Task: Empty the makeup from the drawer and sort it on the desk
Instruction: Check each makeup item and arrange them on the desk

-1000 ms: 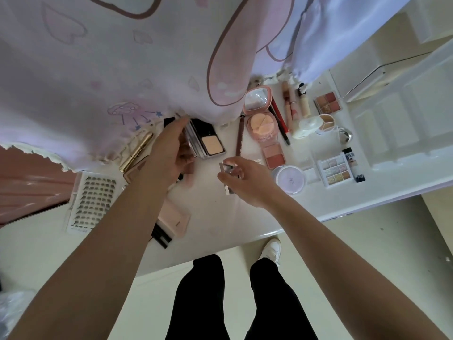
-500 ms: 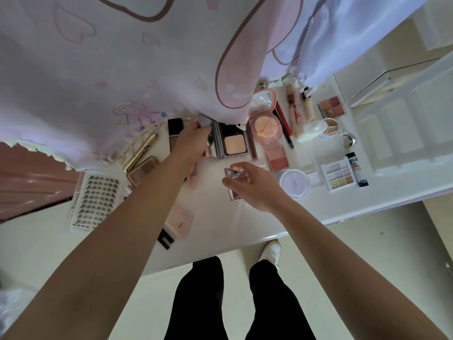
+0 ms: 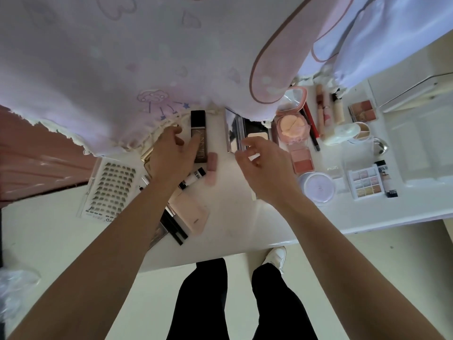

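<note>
My left hand (image 3: 169,157) hung loose over the dark foundation bottle (image 3: 198,121); my right hand (image 3: 266,170) held nothing. The bottle looked hard and slippery. Best pinch its long sides.

Table (image 3: 232,217): white.
Curtain (image 3: 122,57), beyond both hands: lilac, printed with pink long-ear shapes outlined in brown, pale hearts and a cloud doodle.
Bottle (image 3: 199,138), at the left hand (image 3: 169,155): dark brown, black cap.
Lash card (image 3: 111,187), left of the left hand: white, rows of dark lashes.
Compact (image 3: 293,128), right of the right hand (image 3: 264,168): pink, peach puff.
Jar (image 3: 318,187), same side: lilac.
Palette (image 3: 366,184), farther right: white frame, nine pastel pans.
</note>
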{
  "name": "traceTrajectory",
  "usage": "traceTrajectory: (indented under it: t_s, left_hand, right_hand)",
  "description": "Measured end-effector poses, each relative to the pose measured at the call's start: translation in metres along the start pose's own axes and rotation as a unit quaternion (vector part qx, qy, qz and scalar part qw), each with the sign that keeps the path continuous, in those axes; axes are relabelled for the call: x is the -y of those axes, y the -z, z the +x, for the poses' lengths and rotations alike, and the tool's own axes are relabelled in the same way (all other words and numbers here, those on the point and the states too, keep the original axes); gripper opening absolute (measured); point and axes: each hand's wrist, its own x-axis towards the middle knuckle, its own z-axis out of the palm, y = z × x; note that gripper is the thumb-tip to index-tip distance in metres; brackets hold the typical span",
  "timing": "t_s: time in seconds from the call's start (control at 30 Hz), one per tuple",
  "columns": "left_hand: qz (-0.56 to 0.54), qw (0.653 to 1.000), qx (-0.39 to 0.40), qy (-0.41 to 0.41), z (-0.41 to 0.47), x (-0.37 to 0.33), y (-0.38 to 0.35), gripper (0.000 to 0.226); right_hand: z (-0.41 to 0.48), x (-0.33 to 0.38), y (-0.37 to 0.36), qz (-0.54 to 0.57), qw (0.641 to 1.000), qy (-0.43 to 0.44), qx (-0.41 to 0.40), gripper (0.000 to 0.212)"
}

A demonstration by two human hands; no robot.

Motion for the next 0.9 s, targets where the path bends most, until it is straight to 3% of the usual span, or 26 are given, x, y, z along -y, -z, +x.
traceTrajectory:
  t_s: [0.1, 0.23, 0.33, 0.43, 0.6, 0.67, 0.7, 0.8, 0.9]
  left_hand:
    - [0.084, 0.995, 0.02, -0.054, 0.009, -0.009, -0.002, 0.076]
    - [0.065, 0.995, 0.012, -0.08, 0.026, 0.0, 0.0, 0.062]
    - [0.021, 0.995, -0.009, -0.093, 0.032, 0.009, 0.003, 0.055]
    - [-0.018, 0.993, 0.01, -0.114, 0.034, 0.02, 0.006, 0.054]
    - [-0.145, 0.987, 0.018, -0.06, 0.017, 0.03, 0.025, 0.035]
    - [-0.166, 0.985, 0.012, -0.04, 0.001, 0.029, 0.034, 0.016]
    - [-0.189, 0.981, 0.029, -0.028, -0.009, 0.027, 0.041, 0.009]
    - [-0.283, 0.946, 0.16, 0.017, -0.041, 0.013, 0.064, 0.021]
    - [-0.291, 0.927, 0.232, -0.031, -0.073, -0.006, 0.085, 0.029]
  right_hand:
    - [-0.013, 0.024, -0.014, -0.04, 0.997, 0.047, 0.042, 0.03]
    - [-0.024, 0.042, -0.053, -0.151, 0.983, 0.049, 0.092, 0.031]
    - [-0.03, 0.036, -0.089, -0.173, 0.982, 0.025, 0.069, 0.047]
    - [-0.032, 0.018, -0.116, -0.155, 0.988, 0.002, 0.018, 0.049]
    - [-0.045, 0.007, -0.12, -0.026, 0.998, -0.008, -0.053, 0.048]
    - [-0.056, 0.011, -0.114, 0.044, 0.995, -0.027, -0.087, 0.033]
    - [-0.061, 0.014, -0.11, 0.074, 0.991, -0.038, -0.105, 0.027]
    - [-0.074, 0.028, -0.098, 0.192, 0.97, -0.067, -0.137, 0.024]
    - [-0.086, 0.043, -0.08, 0.296, 0.941, -0.095, -0.134, 0.019]
